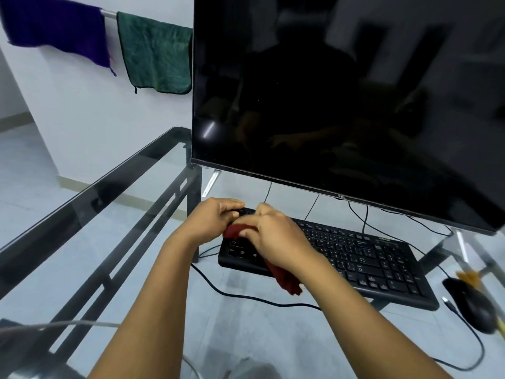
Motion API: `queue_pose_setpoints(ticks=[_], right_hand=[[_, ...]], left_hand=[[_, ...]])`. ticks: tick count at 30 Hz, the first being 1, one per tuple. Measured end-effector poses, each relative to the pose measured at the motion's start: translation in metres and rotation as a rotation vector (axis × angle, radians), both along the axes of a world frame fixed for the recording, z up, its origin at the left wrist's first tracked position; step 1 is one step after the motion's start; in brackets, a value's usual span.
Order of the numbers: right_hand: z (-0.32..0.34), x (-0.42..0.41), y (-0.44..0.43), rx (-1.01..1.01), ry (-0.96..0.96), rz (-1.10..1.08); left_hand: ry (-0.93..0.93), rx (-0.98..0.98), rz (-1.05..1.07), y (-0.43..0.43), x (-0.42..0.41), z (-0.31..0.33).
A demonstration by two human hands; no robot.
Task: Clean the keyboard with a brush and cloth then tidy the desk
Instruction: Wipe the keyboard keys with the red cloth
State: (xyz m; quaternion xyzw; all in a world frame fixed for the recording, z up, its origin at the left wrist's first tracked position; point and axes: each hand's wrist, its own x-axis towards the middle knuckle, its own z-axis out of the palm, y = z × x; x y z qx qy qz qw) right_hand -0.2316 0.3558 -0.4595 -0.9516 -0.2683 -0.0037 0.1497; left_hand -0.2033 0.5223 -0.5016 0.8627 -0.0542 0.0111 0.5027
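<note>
A black keyboard [369,258] lies on the glass desk [109,181] below a dark monitor. My left hand [213,218] grips the keyboard's far left corner, fingers curled over its edge. My right hand [273,236] holds a dark red cloth [287,280] pressed on the keyboard's left keys; the cloth's loose end hangs past the front edge under my wrist. A brush with tan bristles [470,277] lies at the far right, partly hidden behind the mouse.
A large black monitor [341,99] stands close behind the keyboard. A black mouse [472,305] sits at the right edge, its cable [246,296] running across the glass. A purple towel [54,26] and a green towel [155,53] hang on a wall rail.
</note>
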Motion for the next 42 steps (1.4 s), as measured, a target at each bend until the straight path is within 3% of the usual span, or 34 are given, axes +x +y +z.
queue_pose_setpoints(ticks=[2, 7, 14, 20, 24, 27, 32, 34, 39, 42], right_hand=[[-0.002, 0.000, 0.001, 0.012, -0.029, -0.026], [-0.005, -0.043, -0.005, 0.015, 0.098, 0.284], [-0.007, -0.042, -0.102, 0.088, 0.175, 0.056], [-0.011, -0.042, -0.054, 0.086, 0.056, 0.102], [-0.010, -0.045, -0.059, 0.082, 0.099, 0.091], [-0.002, -0.042, -0.105, 0.071, 0.132, -0.055], [-0.001, -0.013, -0.145, 0.058, -0.024, -0.596], [-0.005, -0.010, -0.121, 0.063, -0.047, -0.585], [-0.010, -0.018, -0.059, 0.079, -0.074, -0.276], [-0.005, 0.015, -0.078, 0.028, -0.090, -0.507]], left_hand=[[0.008, -0.013, -0.001, -0.001, -0.001, 0.000], [-0.002, 0.035, -0.017, 0.001, 0.001, -0.001], [0.011, 0.043, -0.008, 0.001, 0.000, -0.004], [-0.002, 0.056, -0.012, 0.000, 0.000, -0.002], [-0.009, 0.053, -0.002, -0.002, -0.001, -0.001], [-0.008, 0.061, -0.015, -0.001, -0.001, -0.001], [-0.007, 0.061, -0.021, -0.002, -0.003, 0.003], [-0.006, 0.063, -0.016, -0.003, -0.004, 0.004], [-0.020, 0.082, -0.007, -0.004, -0.005, 0.003], [-0.025, 0.095, -0.008, -0.004, -0.005, 0.001]])
